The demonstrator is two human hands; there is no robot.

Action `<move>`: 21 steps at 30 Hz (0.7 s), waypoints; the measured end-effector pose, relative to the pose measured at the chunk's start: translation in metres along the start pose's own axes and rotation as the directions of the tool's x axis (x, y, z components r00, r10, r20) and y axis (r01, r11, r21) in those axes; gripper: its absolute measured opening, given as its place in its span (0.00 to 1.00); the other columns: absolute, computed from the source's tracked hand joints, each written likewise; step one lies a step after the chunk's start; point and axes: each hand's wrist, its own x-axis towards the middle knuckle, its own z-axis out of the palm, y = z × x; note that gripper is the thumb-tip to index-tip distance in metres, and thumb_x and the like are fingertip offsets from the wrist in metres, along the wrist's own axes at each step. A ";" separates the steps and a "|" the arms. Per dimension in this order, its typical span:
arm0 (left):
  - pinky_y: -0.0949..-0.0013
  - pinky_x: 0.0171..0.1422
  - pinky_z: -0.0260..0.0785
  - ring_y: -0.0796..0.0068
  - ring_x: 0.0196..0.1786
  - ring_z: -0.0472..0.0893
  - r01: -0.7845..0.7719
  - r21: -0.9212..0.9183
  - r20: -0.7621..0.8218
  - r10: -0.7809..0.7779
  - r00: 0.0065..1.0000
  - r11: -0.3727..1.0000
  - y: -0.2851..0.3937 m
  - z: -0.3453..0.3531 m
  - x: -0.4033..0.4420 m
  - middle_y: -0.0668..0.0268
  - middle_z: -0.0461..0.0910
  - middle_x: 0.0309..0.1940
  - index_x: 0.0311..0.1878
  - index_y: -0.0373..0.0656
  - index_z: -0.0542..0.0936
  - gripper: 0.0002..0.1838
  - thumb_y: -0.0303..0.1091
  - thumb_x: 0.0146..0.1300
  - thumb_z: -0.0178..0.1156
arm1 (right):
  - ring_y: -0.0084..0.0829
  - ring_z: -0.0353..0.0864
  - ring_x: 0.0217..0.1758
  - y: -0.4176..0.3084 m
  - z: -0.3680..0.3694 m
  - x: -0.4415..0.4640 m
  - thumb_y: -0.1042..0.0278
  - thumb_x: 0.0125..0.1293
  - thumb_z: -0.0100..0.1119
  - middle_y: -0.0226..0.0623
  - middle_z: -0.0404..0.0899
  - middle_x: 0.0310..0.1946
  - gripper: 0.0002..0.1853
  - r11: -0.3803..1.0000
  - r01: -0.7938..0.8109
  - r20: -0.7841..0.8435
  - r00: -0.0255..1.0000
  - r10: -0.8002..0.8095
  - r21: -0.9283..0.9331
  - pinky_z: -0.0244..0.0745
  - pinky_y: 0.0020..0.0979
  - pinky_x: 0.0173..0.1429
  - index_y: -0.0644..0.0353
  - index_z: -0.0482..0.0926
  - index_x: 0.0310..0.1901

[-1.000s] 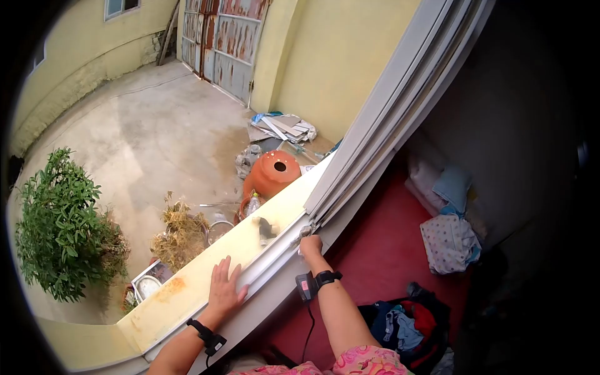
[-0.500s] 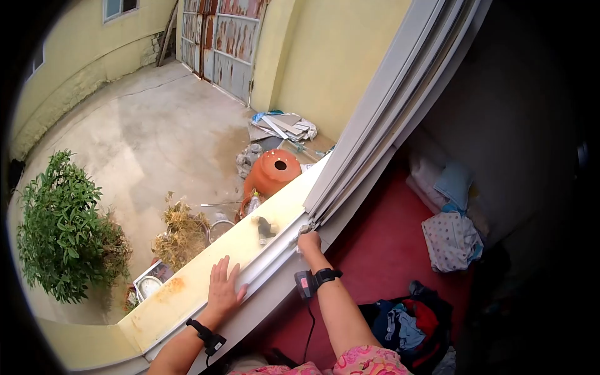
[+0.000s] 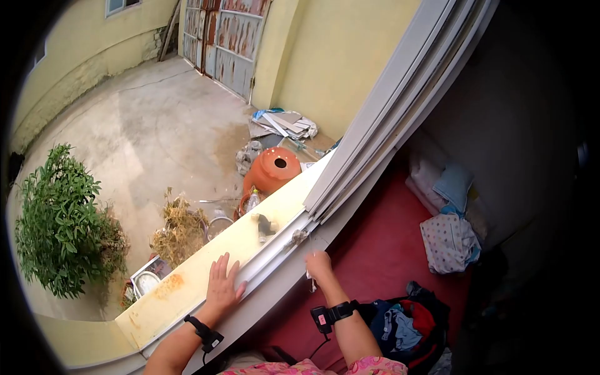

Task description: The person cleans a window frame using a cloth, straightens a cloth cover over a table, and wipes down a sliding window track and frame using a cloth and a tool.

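My left hand (image 3: 223, 287) lies flat with its fingers spread on the yellow sill (image 3: 169, 294), beside the white window track (image 3: 262, 267). Over the inner edge of the frame, my right hand (image 3: 319, 265) is closed on a small whitish scrap (image 3: 312, 282) that hangs below the fingers. A thin strand seems to run up from this hand. A crumpled greyish wad (image 3: 296, 239) sits in the track, just up and left of my right hand, apart from it. The sliding window frames (image 3: 375, 119) stand at the upper end of the track.
A dark object (image 3: 265, 227) sits on the sill. Outside are an orange pot (image 3: 272, 170), a green bush (image 3: 56, 225), dry plants (image 3: 180, 231) and stacked scraps (image 3: 284, 125). Inside, clothes (image 3: 403, 328) and folded bedding (image 3: 450, 240) rest on a red surface (image 3: 375, 250).
My right hand has moved down and to the right, away from the wad in the track, with the whitish scrap now showing below it. My left hand has stayed nearly in place.
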 end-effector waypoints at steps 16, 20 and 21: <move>0.50 0.69 0.46 0.49 0.65 0.56 -0.016 0.013 -0.002 0.016 1.000 1.000 0.000 0.001 0.000 0.47 0.54 0.62 0.56 0.39 0.68 0.30 0.41 0.50 0.60 | 0.45 0.78 0.34 0.016 0.055 0.016 0.68 0.54 0.50 0.46 0.78 0.28 0.09 0.976 0.217 -0.043 0.975 -0.218 -0.025 0.74 0.39 0.39 0.61 0.79 0.25; 0.50 0.69 0.47 0.49 0.65 0.56 -0.011 0.013 0.003 0.011 1.000 1.000 0.001 -0.001 0.001 0.47 0.54 0.62 0.56 0.39 0.68 0.30 0.41 0.50 0.60 | 0.47 0.78 0.35 -0.022 0.024 0.009 0.69 0.55 0.48 0.47 0.79 0.28 0.10 0.991 0.093 -0.142 0.987 -0.078 0.100 0.74 0.39 0.40 0.63 0.79 0.25; 0.51 0.69 0.47 0.49 0.65 0.56 -0.012 0.012 0.003 0.012 1.000 1.000 0.001 -0.001 0.001 0.47 0.54 0.62 0.56 0.39 0.68 0.30 0.41 0.50 0.60 | 0.45 0.79 0.35 -0.025 0.025 0.012 0.69 0.56 0.48 0.46 0.79 0.29 0.11 0.995 0.068 -0.157 0.986 -0.056 0.072 0.74 0.38 0.39 0.63 0.79 0.25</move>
